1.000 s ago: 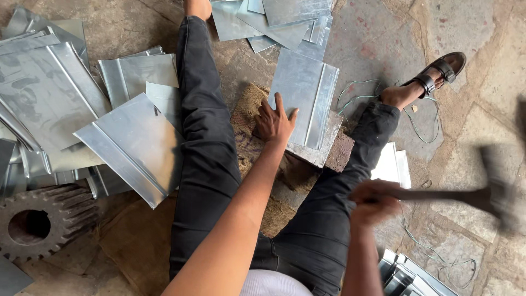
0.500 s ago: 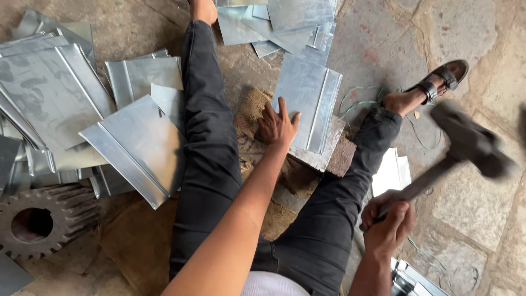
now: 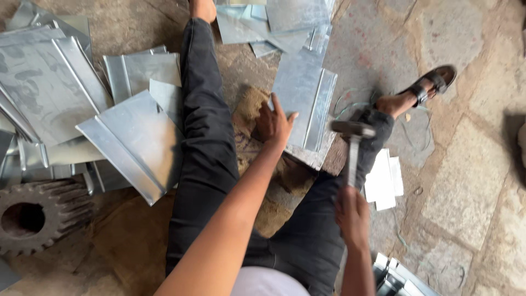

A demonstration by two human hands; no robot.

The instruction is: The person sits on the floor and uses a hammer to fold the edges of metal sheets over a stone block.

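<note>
left hand (image 3: 274, 125): fingers spread, flat on the folded metal sheet (image 3: 304, 101)
right hand (image 3: 350, 211): fist around the hammer (image 3: 352, 143) handle
sheet: between the legs, long axis running near-to-far (left hand is nearer)
hammer head: right at the sheet's right edge

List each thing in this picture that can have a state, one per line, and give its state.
Left hand: open, pressed flat on the sheet.
Sheet: folded along one edge, lying flat between the legs.
Right hand: closed around the hammer handle.
Hammer: head down at the sheet's folded edge.
Pile: loose, overlapping, on the ground.
Gear: lying flat.
Sandal: on the foot.
</note>
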